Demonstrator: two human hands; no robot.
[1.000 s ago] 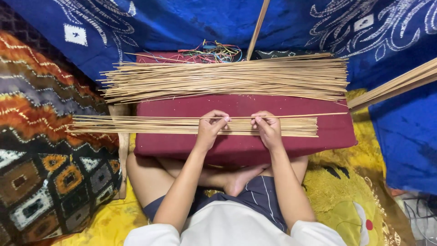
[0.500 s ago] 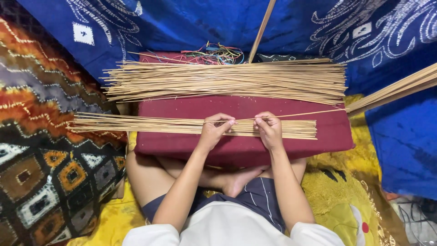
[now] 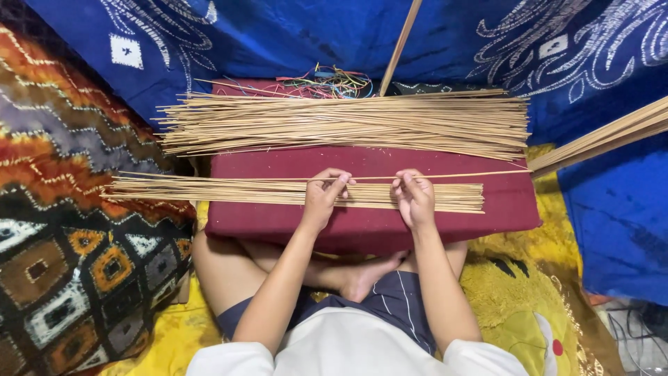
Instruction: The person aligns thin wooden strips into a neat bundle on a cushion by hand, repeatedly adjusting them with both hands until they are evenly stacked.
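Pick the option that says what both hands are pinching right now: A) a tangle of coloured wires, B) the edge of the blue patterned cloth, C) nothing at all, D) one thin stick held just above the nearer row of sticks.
D: the left hand and the right hand each keep a fingertip grip on a single thin stick lying lengthwise over the nearer row of sticks on the dark red cushion.
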